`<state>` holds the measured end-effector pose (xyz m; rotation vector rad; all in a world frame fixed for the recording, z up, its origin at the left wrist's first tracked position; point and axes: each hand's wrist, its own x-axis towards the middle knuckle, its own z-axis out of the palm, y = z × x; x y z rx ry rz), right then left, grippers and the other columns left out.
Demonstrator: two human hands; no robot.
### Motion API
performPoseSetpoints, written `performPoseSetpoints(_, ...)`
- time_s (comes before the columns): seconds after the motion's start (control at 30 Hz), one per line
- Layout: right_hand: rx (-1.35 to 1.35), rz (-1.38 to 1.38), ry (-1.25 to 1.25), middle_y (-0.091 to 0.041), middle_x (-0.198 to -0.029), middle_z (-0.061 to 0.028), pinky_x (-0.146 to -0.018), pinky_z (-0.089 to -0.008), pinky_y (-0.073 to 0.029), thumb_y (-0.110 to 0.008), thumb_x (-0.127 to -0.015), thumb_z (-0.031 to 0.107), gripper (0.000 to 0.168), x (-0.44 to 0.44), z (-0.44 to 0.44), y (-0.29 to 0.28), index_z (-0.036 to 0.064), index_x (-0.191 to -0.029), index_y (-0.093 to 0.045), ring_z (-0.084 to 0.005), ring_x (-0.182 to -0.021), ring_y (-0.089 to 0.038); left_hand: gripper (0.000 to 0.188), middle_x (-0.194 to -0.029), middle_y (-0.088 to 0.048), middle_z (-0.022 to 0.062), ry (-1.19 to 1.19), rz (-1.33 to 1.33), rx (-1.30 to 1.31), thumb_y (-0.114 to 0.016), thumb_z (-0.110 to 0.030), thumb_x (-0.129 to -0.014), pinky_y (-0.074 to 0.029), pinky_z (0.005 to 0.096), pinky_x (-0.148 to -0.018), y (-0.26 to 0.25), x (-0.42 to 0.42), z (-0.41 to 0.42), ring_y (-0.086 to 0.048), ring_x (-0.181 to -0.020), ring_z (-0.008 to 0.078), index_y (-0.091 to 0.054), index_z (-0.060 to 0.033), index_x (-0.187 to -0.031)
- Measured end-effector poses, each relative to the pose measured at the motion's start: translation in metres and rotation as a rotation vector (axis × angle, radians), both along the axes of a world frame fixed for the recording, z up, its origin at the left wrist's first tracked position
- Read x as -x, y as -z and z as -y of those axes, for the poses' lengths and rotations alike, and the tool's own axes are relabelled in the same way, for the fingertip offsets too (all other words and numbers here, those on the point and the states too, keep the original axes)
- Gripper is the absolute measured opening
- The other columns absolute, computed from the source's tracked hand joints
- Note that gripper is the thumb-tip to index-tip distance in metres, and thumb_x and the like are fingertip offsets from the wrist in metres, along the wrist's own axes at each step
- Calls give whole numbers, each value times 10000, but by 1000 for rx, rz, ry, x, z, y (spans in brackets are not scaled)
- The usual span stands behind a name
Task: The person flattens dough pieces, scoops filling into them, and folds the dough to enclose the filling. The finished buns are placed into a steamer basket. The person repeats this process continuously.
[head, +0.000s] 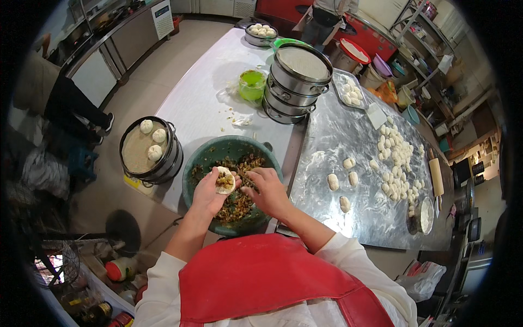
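On the palm and fingers of my left hand (210,191) lies a round dough wrapper (225,180) with chopped filling on it. My right hand (265,189) is beside it, over the green plastic basin (196,157), fingers curled; whether they pinch filling or a tool cannot be told. Chopped filling (236,208) covers much of the basin's inside. At the left, a round metal steamer (179,153) holds several pleated buns (154,152) on its liner. Several floured dough pieces (333,182) lie on the metal worktop (314,163) to the right.
Stacked steamers (302,77) stand beyond the basin, near a light-green container (251,85). Farther right are a dough scraper (376,116), many small dough pieces (394,151), a rolling pin (436,177) and a flour bowl (426,216). One person (322,18) stands at the far end, another (61,90) at left.
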<state>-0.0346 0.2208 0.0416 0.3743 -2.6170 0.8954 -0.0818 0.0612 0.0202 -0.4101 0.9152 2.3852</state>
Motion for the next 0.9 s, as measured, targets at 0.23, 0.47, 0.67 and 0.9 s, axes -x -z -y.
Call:
performPoseSetpoints(0.23, 188, 88, -130, -539, -776, -103, -687, -357, -411, -659, -645, 83, 187, 8, 4, -11, 32, -814, -599, -290, -779, -489, 284, -915, -525, 80, 98, -30, -125, -373, -268, -911, -433, 346, -708, -2, -8, -3, -522, -833, 194, -474, -10, -969)
performPoseSetpoints(0.47, 242, 48, -51, -564, -681, -105, -649, -353, -416, -625, -663, 70, 89, 3, -4, -13, 35, -744, -614, -280, -710, -513, 232, -931, -521, 50, 160, -40, -18, -378, -267, -910, -459, 345, -719, -11, -17, -20, -523, -827, 166, -483, -69, -971)
performPoseSetpoints(0.67, 246, 25, -70, -565, -682, -105, -638, -354, -422, -637, -655, 86, 102, -3, -12, -15, 35, -740, -609, -281, -716, -518, 218, -918, -524, 36, 153, -47, 42, -377, -271, -910, -465, 344, -717, -15, -24, -29, -528, -814, 162, -483, -91, -973)
performPoseSetpoints(0.9, 197, 3, -115, -571, -748, -94, -650, -352, -429, -658, -623, 88, 163, -5, -8, -23, 45, -769, -599, -275, -722, -521, 247, -903, -527, 34, 163, -101, 34, -367, -299, -911, -467, 341, -699, -16, -28, -25, -526, -780, 147, -488, -89, -960)
